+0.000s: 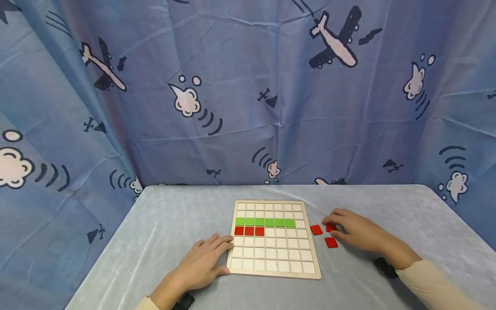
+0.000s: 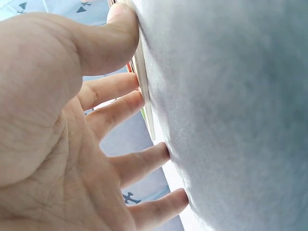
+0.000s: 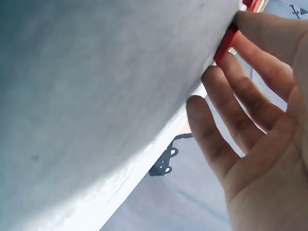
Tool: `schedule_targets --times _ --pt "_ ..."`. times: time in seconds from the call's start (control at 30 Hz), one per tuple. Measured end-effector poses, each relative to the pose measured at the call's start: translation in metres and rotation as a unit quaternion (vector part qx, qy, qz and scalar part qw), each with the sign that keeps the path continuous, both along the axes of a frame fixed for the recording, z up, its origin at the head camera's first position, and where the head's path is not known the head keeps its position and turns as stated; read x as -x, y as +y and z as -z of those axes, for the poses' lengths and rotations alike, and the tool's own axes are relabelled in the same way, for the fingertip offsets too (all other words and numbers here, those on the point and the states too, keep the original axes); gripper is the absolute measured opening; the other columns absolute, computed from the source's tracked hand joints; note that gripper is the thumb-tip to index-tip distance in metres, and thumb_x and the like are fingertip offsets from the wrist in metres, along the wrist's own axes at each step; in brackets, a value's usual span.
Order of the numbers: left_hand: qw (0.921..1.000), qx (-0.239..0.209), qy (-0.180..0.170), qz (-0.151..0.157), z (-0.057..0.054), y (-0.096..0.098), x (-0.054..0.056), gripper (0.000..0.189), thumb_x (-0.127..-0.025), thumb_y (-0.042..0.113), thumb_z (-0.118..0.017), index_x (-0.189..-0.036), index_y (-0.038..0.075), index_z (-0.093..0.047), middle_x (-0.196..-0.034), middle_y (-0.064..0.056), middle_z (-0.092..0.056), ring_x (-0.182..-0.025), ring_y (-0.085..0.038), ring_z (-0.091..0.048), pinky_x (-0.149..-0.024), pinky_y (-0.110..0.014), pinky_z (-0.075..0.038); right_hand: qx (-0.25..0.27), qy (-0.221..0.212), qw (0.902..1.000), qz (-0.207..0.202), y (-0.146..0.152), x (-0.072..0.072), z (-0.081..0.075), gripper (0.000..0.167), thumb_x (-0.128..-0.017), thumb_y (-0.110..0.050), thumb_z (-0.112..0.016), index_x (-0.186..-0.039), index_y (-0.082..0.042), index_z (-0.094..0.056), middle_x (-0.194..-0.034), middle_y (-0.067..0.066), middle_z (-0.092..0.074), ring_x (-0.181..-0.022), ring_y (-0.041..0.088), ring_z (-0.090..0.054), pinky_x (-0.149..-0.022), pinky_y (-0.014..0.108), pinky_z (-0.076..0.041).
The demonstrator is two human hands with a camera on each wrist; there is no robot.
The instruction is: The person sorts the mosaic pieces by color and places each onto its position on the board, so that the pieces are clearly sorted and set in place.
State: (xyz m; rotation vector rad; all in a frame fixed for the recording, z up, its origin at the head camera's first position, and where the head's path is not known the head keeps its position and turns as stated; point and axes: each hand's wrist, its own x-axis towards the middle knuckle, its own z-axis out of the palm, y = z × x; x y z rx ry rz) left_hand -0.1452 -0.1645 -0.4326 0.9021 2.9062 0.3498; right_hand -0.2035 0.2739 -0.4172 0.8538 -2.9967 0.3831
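Note:
A wooden grid board (image 1: 279, 274) lies flat on the table in the head view. One row holds several green square tiles (image 1: 260, 222); just below it, three red tiles (image 1: 249, 231) fill the leftmost squares of a row. My left hand (image 1: 203, 261) rests at the board's left edge, fingers spread and fairly straight, thumb at the near corner. To the right of the board, my right hand (image 1: 358, 230) pinches a red tile (image 3: 226, 45) between thumb and index finger, low at the table. Two other loose red tiles lie beside it, one tile (image 1: 316, 230) nearer the board and another tile (image 1: 331, 242) nearer me.
A pale grey cloth covers the table (image 1: 178, 215). Behind and to the sides hangs a blue curtain (image 1: 240, 86) printed with airplanes and clouds. Dark bands (image 1: 385, 268) sit on both wrists.

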Motion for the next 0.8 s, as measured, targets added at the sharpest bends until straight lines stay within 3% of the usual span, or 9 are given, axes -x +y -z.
schedule_targets --times 0.33,0.8 --pt "1.0 -0.001 0.005 0.004 -0.001 0.0 0.001 0.059 -0.089 0.042 -0.07 -0.141 0.018 -0.053 -0.153 0.003 -0.046 -0.143 -0.039 -0.042 -0.103 -0.066 -0.041 -0.005 0.012 0.9996 0.025 0.007 -0.003 0.004 0.033 -0.09 -0.024 -0.073 -0.121 -0.016 -0.069 -0.108 -0.007 -0.06 -0.093 0.007 -0.053 -0.08 0.034 -0.053" --pt "1.0 -0.003 0.006 0.007 -0.001 -0.001 0.0 0.059 -0.088 0.043 -0.07 -0.139 0.018 -0.054 -0.152 0.002 -0.046 -0.142 -0.039 -0.043 -0.102 -0.066 -0.042 0.012 0.046 0.9988 0.011 0.011 -0.01 0.01 0.035 -0.09 -0.02 -0.072 -0.124 -0.017 -0.067 -0.109 -0.009 -0.06 -0.096 0.009 -0.055 -0.082 0.037 -0.053"
